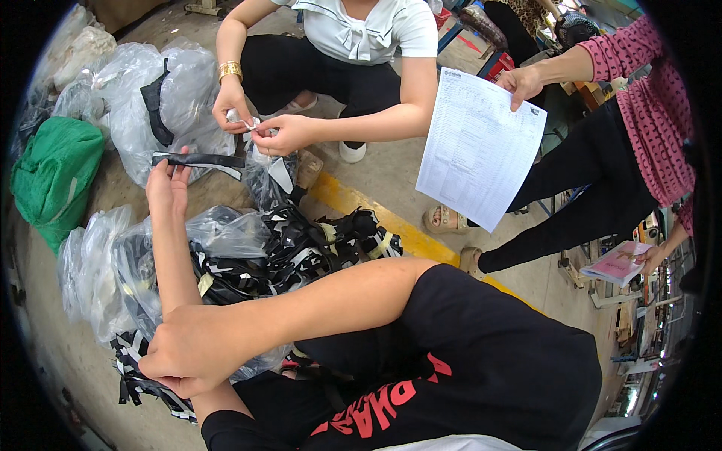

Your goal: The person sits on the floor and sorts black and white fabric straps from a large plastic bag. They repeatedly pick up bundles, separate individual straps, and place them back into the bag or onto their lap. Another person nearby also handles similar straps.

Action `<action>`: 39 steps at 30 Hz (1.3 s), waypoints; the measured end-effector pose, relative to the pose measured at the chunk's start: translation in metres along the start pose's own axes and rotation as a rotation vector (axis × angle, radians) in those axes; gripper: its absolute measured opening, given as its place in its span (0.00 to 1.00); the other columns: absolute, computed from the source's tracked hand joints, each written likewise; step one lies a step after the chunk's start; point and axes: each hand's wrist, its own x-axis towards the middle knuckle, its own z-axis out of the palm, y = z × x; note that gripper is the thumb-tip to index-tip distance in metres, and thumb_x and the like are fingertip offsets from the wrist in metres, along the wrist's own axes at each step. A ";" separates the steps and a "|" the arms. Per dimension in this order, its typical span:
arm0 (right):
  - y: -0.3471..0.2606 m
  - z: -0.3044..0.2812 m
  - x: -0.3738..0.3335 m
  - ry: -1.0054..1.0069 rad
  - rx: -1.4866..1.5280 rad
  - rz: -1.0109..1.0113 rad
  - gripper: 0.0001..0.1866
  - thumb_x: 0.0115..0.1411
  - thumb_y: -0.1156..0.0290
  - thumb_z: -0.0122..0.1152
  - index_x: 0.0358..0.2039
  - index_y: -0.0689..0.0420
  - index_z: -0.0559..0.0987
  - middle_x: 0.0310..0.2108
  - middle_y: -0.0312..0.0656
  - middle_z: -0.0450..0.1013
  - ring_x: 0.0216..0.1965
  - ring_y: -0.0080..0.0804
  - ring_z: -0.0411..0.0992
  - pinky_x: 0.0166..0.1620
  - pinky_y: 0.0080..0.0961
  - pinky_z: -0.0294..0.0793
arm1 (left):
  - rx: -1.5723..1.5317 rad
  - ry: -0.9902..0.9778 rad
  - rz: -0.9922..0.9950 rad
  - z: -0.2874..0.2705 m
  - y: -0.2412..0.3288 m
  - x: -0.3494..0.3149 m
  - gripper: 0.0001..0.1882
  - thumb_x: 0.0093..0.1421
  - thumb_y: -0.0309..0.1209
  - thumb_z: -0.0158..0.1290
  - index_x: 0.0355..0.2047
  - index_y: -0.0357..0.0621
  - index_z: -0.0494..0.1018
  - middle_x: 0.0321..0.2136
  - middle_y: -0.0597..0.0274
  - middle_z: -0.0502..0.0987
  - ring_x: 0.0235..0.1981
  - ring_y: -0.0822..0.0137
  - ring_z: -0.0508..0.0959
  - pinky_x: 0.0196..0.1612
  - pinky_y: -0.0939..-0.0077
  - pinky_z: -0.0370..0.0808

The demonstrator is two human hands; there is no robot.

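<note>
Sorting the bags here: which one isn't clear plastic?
The green bag at far left. It is opaque green; the other bags around the pile are clear plastic.

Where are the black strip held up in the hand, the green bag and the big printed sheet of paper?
black strip (pixel 199 159), head view, middle of the strip's length.
green bag (pixel 54 173), head view, centre of its bulging side.
printed sheet (pixel 481 150), head view, middle of the page.
</note>
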 end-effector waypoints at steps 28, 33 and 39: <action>0.020 0.002 -0.002 0.004 -0.127 0.080 0.05 0.54 0.71 0.65 0.31 0.55 0.80 0.33 0.41 0.76 0.33 0.47 0.81 0.36 0.43 0.80 | 0.023 0.006 0.008 0.001 0.007 -0.006 0.09 0.74 0.22 0.39 0.51 0.28 0.60 0.51 0.37 0.72 0.56 0.38 0.81 0.58 0.41 0.84; 0.019 0.002 -0.003 -0.019 -0.123 0.082 0.05 0.54 0.71 0.65 0.32 0.54 0.81 0.33 0.41 0.76 0.35 0.45 0.82 0.38 0.42 0.80 | 0.020 -0.004 0.007 0.002 0.006 -0.006 0.09 0.74 0.22 0.39 0.50 0.28 0.59 0.52 0.37 0.72 0.56 0.39 0.81 0.55 0.40 0.85; 0.014 -0.002 -0.002 -0.032 -0.116 0.071 0.06 0.54 0.70 0.65 0.33 0.54 0.82 0.33 0.41 0.77 0.35 0.46 0.82 0.39 0.42 0.80 | 0.012 0.008 0.020 0.005 0.010 -0.010 0.09 0.74 0.22 0.40 0.50 0.28 0.59 0.52 0.36 0.72 0.56 0.37 0.80 0.55 0.40 0.85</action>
